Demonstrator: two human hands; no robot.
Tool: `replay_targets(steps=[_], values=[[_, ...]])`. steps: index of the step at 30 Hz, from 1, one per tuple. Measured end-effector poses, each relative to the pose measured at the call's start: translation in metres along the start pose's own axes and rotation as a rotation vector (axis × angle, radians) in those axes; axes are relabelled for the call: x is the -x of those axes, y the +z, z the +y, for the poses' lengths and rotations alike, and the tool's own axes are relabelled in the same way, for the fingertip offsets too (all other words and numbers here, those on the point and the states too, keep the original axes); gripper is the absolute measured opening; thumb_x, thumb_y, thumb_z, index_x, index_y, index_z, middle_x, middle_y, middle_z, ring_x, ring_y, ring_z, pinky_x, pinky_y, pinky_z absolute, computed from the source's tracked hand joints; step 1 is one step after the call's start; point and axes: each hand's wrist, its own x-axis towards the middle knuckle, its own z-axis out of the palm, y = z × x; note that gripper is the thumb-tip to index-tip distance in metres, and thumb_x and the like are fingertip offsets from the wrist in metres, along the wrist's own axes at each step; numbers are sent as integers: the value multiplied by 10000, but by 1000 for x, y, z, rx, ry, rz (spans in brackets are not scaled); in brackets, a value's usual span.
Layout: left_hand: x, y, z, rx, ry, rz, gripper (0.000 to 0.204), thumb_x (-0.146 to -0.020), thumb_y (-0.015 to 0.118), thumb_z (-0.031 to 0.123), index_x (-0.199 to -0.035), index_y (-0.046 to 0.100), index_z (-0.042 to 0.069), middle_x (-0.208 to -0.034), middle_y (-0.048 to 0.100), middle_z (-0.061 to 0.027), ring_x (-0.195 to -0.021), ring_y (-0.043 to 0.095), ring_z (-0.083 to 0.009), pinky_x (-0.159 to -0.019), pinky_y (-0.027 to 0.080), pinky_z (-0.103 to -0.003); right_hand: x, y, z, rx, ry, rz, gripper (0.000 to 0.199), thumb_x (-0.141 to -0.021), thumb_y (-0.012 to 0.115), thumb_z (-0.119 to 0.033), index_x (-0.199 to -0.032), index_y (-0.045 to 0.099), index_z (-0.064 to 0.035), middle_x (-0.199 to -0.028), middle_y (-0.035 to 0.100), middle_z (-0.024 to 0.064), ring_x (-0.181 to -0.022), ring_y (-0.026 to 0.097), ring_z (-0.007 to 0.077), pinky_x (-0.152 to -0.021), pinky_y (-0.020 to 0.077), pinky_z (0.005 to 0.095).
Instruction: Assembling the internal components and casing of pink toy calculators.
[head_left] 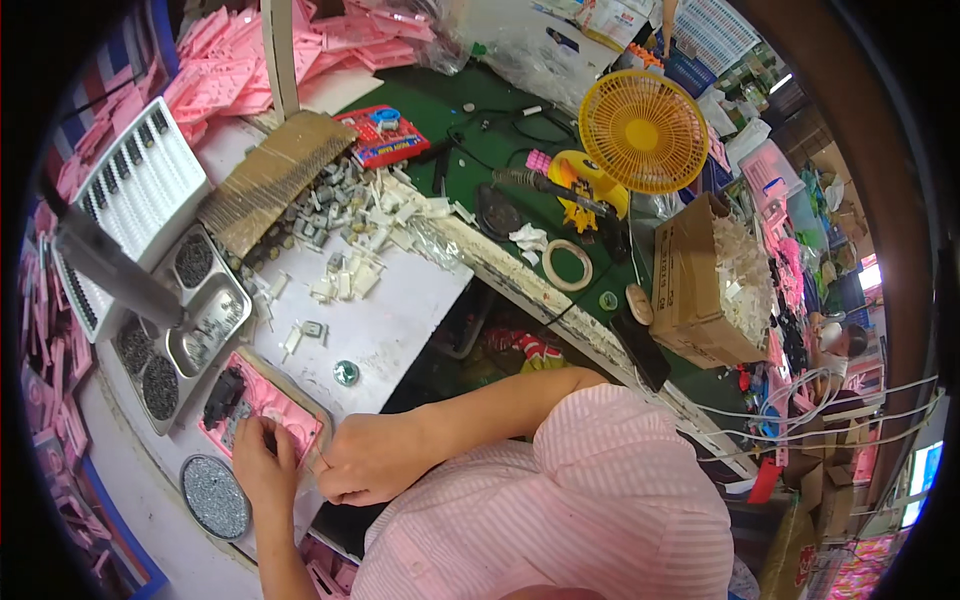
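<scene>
A pink plastic casing lies open in a holder on the white worktop, with a black part and a grey part inside its left half. My left hand rests over the near side of the casing, its fingers bent and pinched at the grey part; what sits between the fingertips is hidden. Curled at the casing's right corner is my right hand, fingertips close to the rim; whatever it holds is too small to make out. A round dish of small silver pieces stands left of my left wrist.
A powered screwdriver hangs at the left, above a metal compartment tray of dark screws. Loose white and grey parts are heaped behind, near a cardboard sheet. Rightward stand a yellow fan and a filled cardboard box.
</scene>
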Motion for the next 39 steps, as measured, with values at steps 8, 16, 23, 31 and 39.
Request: replay_targets(steps=[8, 16, 23, 31, 39], values=[[23, -11, 38, 181, 371, -25, 307, -776, 703, 34, -1081, 668, 29, -890, 623, -127, -758, 606, -296, -682, 481, -391, 10, -10, 4, -77, 13, 135, 141, -749, 722, -171, -703, 634, -71, -693, 648, 60, -649, 639, 288, -588, 495, 420], [60, -5, 24, 28, 412, 69, 276, -807, 739, 76, -1075, 695, 34, -925, 676, -117, -748, 639, -304, -626, 490, -422, 2, -111, -5, -865, 92, 309, 407, -914, 662, -274, -1189, 531, -3, -789, 651, 112, -578, 546, 172, -540, 441, 271], [73, 9, 10, 100, 429, 81, 296, -801, 750, 131, -1076, 679, 50, -1036, 663, -77, -861, 663, -237, -692, 509, -375, -15, -18, 50, 218, 181, 163, 163, -879, 663, -163, -1004, 715, -72, -895, 659, 81, -795, 561, 224, -640, 462, 315], [73, 18, 8, 156, 429, 140, 299, -759, 781, 88, -1044, 700, 47, -938, 665, -70, -796, 654, -230, -635, 500, -358, -46, -8, 68, 515, 123, 144, 247, -808, 729, -196, -1038, 733, -105, -969, 603, 72, -910, 518, 296, -803, 441, 426], [74, 7, 1, 165, 377, 161, 194, -812, 733, 122, -990, 697, 56, -927, 664, -74, -781, 660, -238, -657, 518, -357, -22, 18, 59, 247, 38, -119, 292, -791, 746, -236, -1049, 717, -102, -1035, 648, 38, -1034, 554, 294, -910, 430, 432]])
